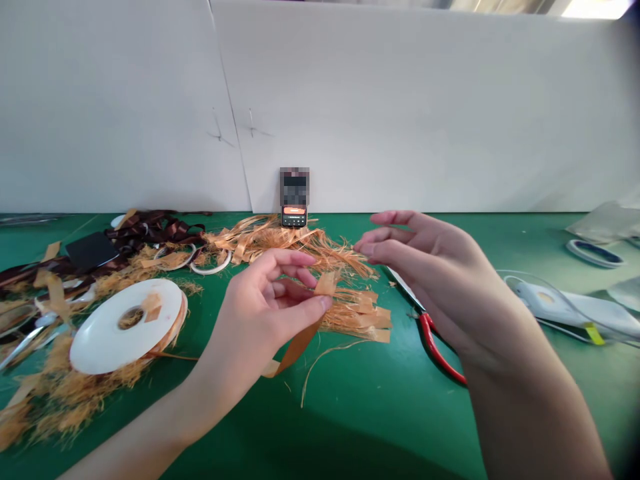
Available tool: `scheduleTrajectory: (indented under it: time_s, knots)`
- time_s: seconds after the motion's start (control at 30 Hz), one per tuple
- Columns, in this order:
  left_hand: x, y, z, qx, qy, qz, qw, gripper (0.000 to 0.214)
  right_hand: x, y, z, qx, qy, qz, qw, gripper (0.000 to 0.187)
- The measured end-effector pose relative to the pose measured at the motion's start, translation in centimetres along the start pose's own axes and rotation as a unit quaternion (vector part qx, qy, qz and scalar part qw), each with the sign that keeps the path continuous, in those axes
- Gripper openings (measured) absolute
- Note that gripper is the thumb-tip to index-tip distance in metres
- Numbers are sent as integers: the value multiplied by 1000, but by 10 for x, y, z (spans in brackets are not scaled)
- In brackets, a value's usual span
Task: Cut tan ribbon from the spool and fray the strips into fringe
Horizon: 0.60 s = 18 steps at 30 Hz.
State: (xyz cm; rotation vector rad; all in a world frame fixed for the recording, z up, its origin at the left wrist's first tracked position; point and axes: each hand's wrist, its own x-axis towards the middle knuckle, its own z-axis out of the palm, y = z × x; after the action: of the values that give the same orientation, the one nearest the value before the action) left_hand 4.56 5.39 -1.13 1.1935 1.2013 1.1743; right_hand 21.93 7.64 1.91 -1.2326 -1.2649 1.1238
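My left hand [260, 310] pinches a strip of orange ribbon [300, 347] between thumb and fingertips, and the strip's end hangs down toward the green mat [350, 413]. My right hand [425, 267] hovers just right of it, fingers curled, with no held item visible. Beneath both hands lies a heap of frayed orange ribbon fibres [355, 320]. A white ribbon spool [95, 340] with orange ribbon wound on it lies to the left. Red-handled scissors [436, 347] lie partly under my right hand.
A phone [295, 213], its screen blurred, stands against the white board wall [400, 113]. Dark brown ribbon [155, 228], a black square item [93, 250] and white rings [210, 264] lie at the back left. White plastic items and a cable [565, 307] lie on the right.
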Motion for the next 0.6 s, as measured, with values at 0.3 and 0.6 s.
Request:
scheduleTrajectory:
  time_s: [0.3, 0.6]
  knots:
    - [0, -1, 0, -10, -3, 2, 1000, 30, 1, 4, 2, -31, -109, 46, 993, 35]
    - [3, -3, -1, -15, 0, 24, 1000, 30, 3, 3, -1, 11, -90, 43, 995, 43]
